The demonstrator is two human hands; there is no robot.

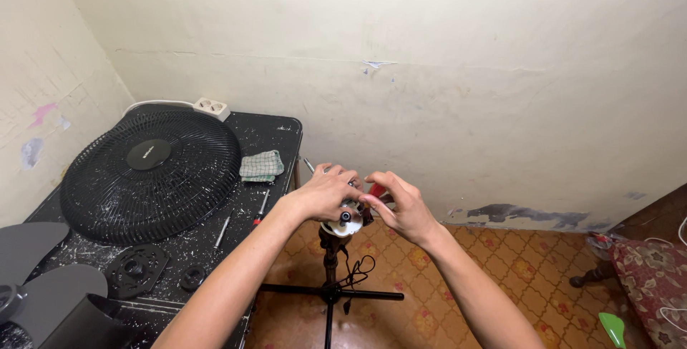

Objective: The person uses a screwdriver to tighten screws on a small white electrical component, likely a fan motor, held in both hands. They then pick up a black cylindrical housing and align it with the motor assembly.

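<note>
My left hand and right hand both grip the bare fan motor atop its stand, off the tabletop's right edge; grille and blades already removed

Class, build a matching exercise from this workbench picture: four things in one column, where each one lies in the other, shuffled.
Things:
1. fan grille
2. checked cloth
3. power strip
4. fan motor

Places:
A. between both hands, on top of the stand
B. against the wall at the table's back edge
C. flat on the table's left part
D. right of the grille, near the table's right edge

Pairs: 1-C, 2-D, 3-B, 4-A
</note>
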